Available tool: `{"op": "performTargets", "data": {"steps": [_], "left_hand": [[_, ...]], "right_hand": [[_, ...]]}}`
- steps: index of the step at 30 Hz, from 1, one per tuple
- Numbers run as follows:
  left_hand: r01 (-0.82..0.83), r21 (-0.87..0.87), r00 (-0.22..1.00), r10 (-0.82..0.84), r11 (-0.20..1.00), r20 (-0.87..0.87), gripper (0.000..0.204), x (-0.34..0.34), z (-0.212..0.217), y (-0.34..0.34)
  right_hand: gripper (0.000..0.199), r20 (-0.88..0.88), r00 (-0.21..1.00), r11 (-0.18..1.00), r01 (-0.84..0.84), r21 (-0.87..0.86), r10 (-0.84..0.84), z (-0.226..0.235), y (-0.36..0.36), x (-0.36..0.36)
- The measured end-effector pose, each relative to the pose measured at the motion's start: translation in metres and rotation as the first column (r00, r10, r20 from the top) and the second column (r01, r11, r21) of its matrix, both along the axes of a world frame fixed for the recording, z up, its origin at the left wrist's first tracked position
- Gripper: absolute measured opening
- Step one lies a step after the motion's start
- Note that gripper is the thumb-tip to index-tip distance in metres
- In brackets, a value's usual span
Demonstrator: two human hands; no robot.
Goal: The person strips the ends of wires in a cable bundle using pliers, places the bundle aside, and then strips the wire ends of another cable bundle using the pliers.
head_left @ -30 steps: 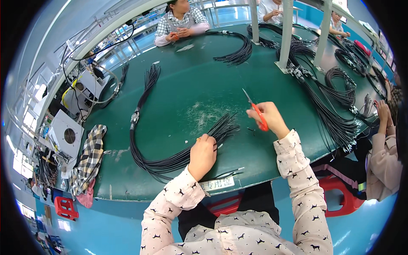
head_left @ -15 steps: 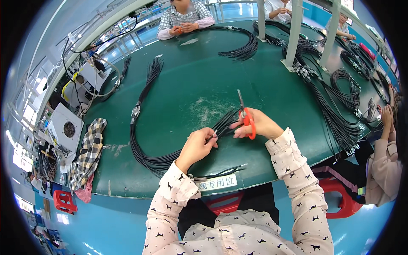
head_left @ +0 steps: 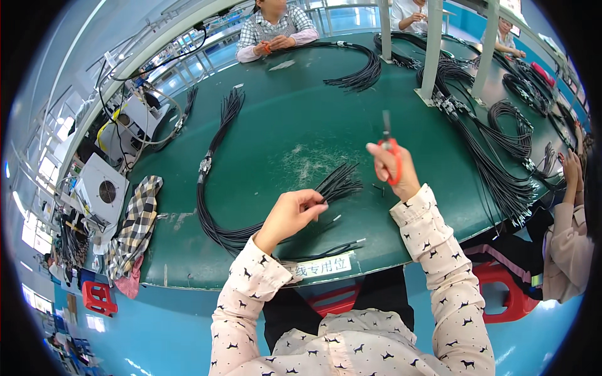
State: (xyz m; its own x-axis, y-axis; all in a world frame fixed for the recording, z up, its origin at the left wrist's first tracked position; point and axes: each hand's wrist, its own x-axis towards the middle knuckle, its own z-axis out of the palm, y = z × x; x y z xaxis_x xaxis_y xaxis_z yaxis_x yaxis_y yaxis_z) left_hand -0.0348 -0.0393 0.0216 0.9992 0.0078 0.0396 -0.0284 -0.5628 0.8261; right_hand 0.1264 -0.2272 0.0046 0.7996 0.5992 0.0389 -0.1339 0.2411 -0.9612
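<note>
A long bundle of black cables [head_left: 216,188] curves across the green table [head_left: 282,125], its near end fanned out into loose wire tips [head_left: 342,182]. My left hand [head_left: 290,213] pinches one thin black wire out of that fan, just above the table. My right hand [head_left: 396,168] is lifted to the right of the tips and holds small red-handled scissors [head_left: 389,147], blades pointing up and away. A few separate cut wires [head_left: 332,249] lie near the front edge by a white label strip [head_left: 316,266].
More black cable bundles [head_left: 357,78] and coils [head_left: 511,135] cover the far and right side of the table. Metal posts [head_left: 433,53] stand at the back. Other people sit across [head_left: 276,28] and at the right [head_left: 567,219]. A checked cloth [head_left: 135,225] hangs at left.
My right hand with the scissors has lifted away from the wire tips and moved right. My left hand stays at the fanned end, now pinching a single wire.
</note>
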Motion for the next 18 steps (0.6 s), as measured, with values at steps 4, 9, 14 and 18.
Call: {"op": "performTargets", "data": {"steps": [4, 9, 14, 18], "left_hand": [[-0.043, 0.077, 0.984, 0.029, 0.996, 0.177, 0.018, 0.015, -0.005, -0.003], [-0.081, -0.450, 0.997, 0.080, 0.889, -0.021, 0.018, 0.017, -0.019, -0.005], [-0.079, -0.497, 0.996, 0.042, 0.864, -0.085, 0.021, 0.019, -0.020, -0.011], [-0.095, -0.460, 0.989, 0.137, 0.883, 0.059, 0.017, 0.021, -0.029, -0.010]], "right_hand": [[0.018, 0.165, 0.969, 0.960, -0.214, 0.182, 0.185, 0.005, -0.009, 0.000], [0.017, 0.099, 0.974, 0.979, -0.200, -0.030, 0.202, 0.002, 0.018, -0.034], [0.016, 0.110, 0.969, 0.973, -0.211, -0.096, 0.221, 0.002, 0.020, -0.032], [0.016, 0.151, 0.947, 0.952, -0.259, -0.164, 0.284, 0.002, 0.023, -0.031]]}}
